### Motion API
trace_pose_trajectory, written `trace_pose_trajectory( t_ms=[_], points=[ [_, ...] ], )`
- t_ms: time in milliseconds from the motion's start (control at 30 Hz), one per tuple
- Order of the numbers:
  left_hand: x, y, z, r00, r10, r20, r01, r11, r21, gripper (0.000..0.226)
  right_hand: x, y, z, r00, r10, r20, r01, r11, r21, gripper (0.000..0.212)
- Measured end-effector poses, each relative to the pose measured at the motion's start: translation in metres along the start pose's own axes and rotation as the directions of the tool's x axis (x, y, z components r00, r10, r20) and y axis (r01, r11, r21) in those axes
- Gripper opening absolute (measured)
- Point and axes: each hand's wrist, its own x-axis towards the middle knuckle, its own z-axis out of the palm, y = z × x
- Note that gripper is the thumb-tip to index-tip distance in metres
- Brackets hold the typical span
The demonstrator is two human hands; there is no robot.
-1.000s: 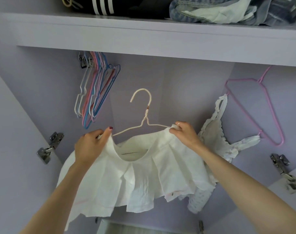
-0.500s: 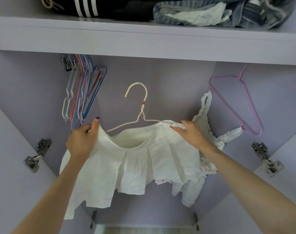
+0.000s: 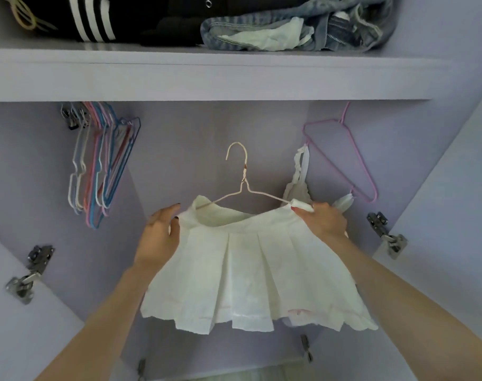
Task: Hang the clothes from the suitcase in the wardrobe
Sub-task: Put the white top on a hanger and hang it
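Observation:
A white pleated skirt (image 3: 251, 273) sits on a cream wire hanger (image 3: 241, 177) in front of the lilac wardrobe's back wall. The hanger's hook points up and touches nothing. My right hand (image 3: 321, 221) pinches the skirt's waistband and the hanger's right end. My left hand (image 3: 161, 232) rests at the left end of the waistband, fingers spread against the cloth; the hanger's left tip pokes out just beyond it. Behind my right hand a white frilly garment (image 3: 299, 185) hangs from a pink hanger (image 3: 341, 158).
A bunch of several coloured empty hangers (image 3: 99, 166) hangs at the upper left. The shelf (image 3: 207, 75) above carries dark clothes with white stripes (image 3: 91, 17) and folded denim (image 3: 289, 26). Metal door hinges (image 3: 31, 273) sit on the side walls.
The skirt has been pulled further onto the hanger and its waistband sits straighter. My left hand has loosened and slid off the left end, fingers now spread. The view has tilted down.

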Motion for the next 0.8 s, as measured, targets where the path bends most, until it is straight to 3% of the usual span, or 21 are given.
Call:
trace_pose_trajectory(
  t_ms=[167, 367, 467, 633, 800],
  points=[
    [0.012, 0.074, 0.008, 0.964, 0.237, -0.121, -0.231, 0.971, 0.06, 0.037, 0.007, 0.025, -0.029, 0.978, 0.192, 0.083, -0.204, 0.965, 0.166, 0.061],
    [0.041, 0.167, 0.0, 0.777, 0.535, -0.333, -0.459, 0.843, 0.281, 0.051, 0.034, 0.035, -0.067, 0.967, 0.25, 0.043, -0.248, 0.895, 0.371, 0.052],
    [0.06, 0.196, -0.003, 0.729, 0.573, -0.374, -0.456, 0.815, 0.357, 0.064, 0.053, 0.032, -0.08, 0.963, 0.27, 0.007, -0.245, 0.863, 0.442, 0.048],
    [0.091, 0.201, 0.003, 0.766, 0.544, -0.344, -0.373, 0.81, 0.452, 0.076, 0.086, 0.015, -0.097, 0.968, 0.238, -0.077, -0.18, 0.878, 0.443, 0.045],
    [0.101, 0.195, 0.016, 0.743, 0.554, -0.375, -0.31, 0.782, 0.54, 0.089, 0.116, 0.001, -0.098, 0.977, 0.202, -0.074, -0.15, 0.888, 0.434, 0.042]
  ],
)
